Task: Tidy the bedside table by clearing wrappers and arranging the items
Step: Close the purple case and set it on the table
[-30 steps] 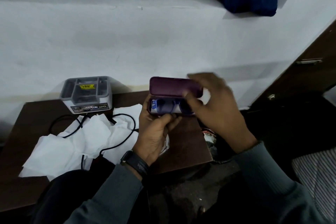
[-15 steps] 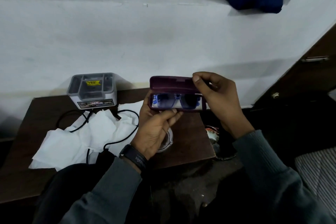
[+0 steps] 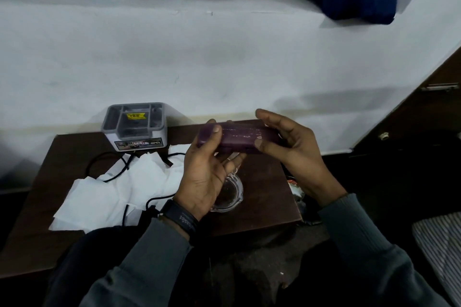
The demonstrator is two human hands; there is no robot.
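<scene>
Glass dish (image 3: 235,194) half behind left hand (image 3: 203,177); blurry lettering (image 3: 238,135) on purple case (image 3: 234,145).

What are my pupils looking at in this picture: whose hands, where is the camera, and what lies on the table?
No machine here: a person wears a camera on the head, looking down at their own hands. The left hand and right hand together hold a closed purple oblong case above a dark brown wooden table. On the table lie crumpled white paper tissues, a thin black cable, a grey plastic compartment box by the wall, and a small clear glass dish.
</scene>
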